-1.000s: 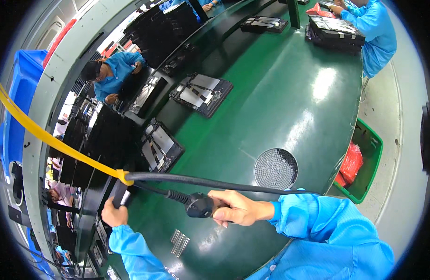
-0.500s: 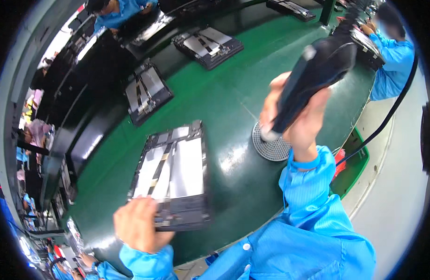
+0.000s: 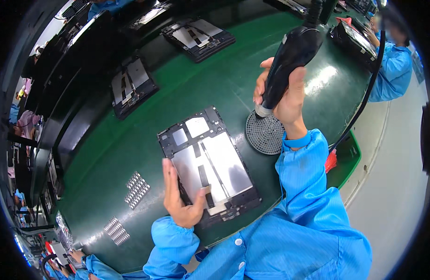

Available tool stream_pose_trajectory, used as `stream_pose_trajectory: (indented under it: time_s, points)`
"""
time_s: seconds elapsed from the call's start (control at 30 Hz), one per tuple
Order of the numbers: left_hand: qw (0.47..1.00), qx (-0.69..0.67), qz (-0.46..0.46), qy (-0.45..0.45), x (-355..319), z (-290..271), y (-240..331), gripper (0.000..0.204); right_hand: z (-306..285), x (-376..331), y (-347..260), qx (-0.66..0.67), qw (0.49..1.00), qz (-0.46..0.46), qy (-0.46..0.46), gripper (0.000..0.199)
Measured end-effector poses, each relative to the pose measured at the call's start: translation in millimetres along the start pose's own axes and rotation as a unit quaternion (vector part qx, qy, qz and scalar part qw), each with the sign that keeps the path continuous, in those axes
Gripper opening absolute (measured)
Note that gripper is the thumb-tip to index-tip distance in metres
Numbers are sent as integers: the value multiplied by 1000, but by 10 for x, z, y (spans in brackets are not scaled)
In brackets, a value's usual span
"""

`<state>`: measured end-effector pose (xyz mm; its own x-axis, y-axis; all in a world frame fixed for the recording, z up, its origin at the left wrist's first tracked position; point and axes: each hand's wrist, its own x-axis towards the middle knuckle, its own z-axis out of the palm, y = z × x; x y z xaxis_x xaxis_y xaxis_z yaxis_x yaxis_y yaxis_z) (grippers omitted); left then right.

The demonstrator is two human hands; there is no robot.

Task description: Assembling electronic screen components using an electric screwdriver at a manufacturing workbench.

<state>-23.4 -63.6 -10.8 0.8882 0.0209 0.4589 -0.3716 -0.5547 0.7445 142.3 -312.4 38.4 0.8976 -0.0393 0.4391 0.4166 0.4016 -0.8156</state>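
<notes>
A tablet (image 3: 210, 163) with its back off lies tilted on the green table in front of me, its silver battery plates and dark flex cables bare. My left hand (image 3: 183, 203) rests at its left edge, fingers stretched along the side and thumb over the lower part. In my right hand (image 3: 285, 95) is a black electric screwdriver (image 3: 294, 51), pointing down. Its silver nose is over the edge of a round grey dish full of small holes (image 3: 265, 133); whether the two touch I cannot tell.
Two more opened tablets lie farther off, one at left (image 3: 133, 86), one beyond (image 3: 198, 39). Two sheets of small metallic pieces (image 3: 137, 190) lie left of my left hand. A green bin (image 3: 348, 161) stands right of the table; a black cable (image 3: 371, 88) hangs nearby. A co-worker (image 3: 392, 60) sits far right.
My left hand has shifted from the tablet's lower corner to its left edge, and the tablet has turned and moved right. The sheets of small pieces now show. The screwdriver stays near the dish.
</notes>
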Motion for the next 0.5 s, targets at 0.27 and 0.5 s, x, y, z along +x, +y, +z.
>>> stream_pose_trajectory:
  time_s: [0.27,0.5]
  points:
    - [994,11,83,-64,-21,213,266,19,-107,66,-18,-22,1000,-2,4,74]
    - [996,-3,23,-81,68,253,390,10,-162,109,24,-24,1000,-4,-4,69]
